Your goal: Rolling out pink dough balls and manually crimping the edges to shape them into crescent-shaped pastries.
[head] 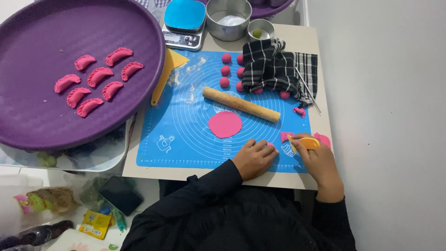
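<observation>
My right hand (319, 160) grips a small yellow cutter (307, 142) at the near right corner of the blue silicone mat (186, 125), with pink dough scraps (286, 136) beside it. Just to its left, my left hand (254, 158) presses on a bit of pink dough at the mat's front edge. A flat pink dough disc (225, 124) lies a little beyond my left hand. Behind the disc a wooden rolling pin (241, 104) rests at a slant.
Several pink dough balls (226, 70) sit partly under a black-and-white checked cloth (276, 69). A purple tray (42, 121) at left holds several pink folded dumplings (95, 76). A scale (184, 25), metal bowls (228, 18), yellow scraper (168, 74) and thin metal stick (308, 89) lie behind.
</observation>
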